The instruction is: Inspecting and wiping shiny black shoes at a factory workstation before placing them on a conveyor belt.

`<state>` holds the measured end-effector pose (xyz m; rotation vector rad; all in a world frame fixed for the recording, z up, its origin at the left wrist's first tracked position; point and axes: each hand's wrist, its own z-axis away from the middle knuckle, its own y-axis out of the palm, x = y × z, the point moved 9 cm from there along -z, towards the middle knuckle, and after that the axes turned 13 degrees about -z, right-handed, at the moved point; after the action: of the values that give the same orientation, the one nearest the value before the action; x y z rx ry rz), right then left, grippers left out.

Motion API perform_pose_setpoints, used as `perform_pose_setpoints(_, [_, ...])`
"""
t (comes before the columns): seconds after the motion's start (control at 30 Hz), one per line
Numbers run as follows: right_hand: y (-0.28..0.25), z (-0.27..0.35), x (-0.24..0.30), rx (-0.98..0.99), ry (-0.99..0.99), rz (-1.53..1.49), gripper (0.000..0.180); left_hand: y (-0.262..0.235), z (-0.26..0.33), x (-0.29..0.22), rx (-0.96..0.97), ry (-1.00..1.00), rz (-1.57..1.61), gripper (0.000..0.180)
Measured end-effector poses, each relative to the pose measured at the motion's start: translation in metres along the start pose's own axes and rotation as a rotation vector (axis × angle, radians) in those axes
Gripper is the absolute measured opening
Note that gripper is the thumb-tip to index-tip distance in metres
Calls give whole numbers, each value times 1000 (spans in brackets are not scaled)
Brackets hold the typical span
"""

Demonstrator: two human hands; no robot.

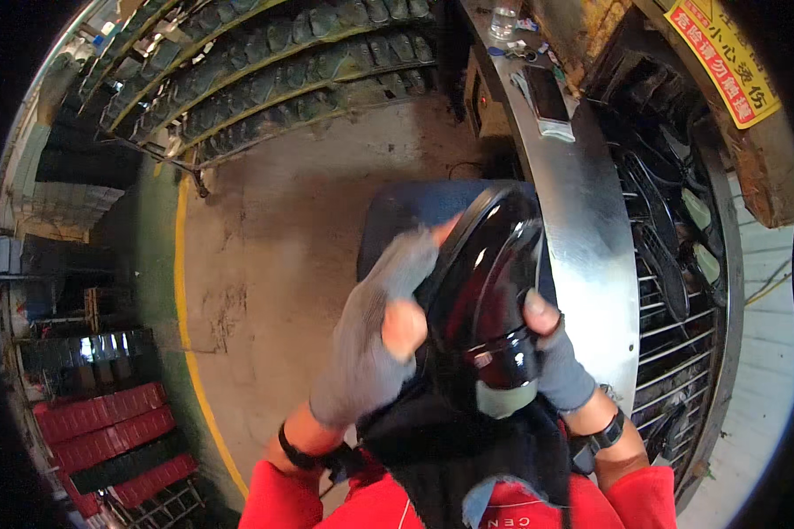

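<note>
A glossy black shoe (pixel 494 291) is held up in front of my chest, toe pointing away from me and the edge of its sole along the left side. A pale green piece (pixel 505 398), which looks like part of a shoe last, shows at its near end. My left hand (pixel 388 309), in a grey fingerless glove, grips the shoe's left side. On the opposite side my right hand (pixel 555 348), gloved the same way, presses its thumb against the upper; its other fingers are hidden. Below the shoe, black cloth (pixel 467 454) lies over my lap.
A metal ledge (pixel 591 229) runs along my right, bearing a phone (pixel 548 95) and a clear cup (pixel 503 23). Beyond it, dark soles (pixel 657 207) rest on a barred rack (pixel 674 353). A blue surface (pixel 397 212) lies behind the shoe. Shoe-filled shelves (pixel 300 75) stand far ahead.
</note>
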<state>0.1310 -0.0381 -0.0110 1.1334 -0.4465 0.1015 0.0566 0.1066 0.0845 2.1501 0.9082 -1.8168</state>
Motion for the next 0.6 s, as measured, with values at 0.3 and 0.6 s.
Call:
perform_pose_setpoints(0.3, [-29,-23,0,81,122,-249,77,60,-91,8,298,15,215,62])
perform_pose_setpoints(0.6, [-56,29,-1,37,30,186,92,42,-76,47,77,-143,253,39])
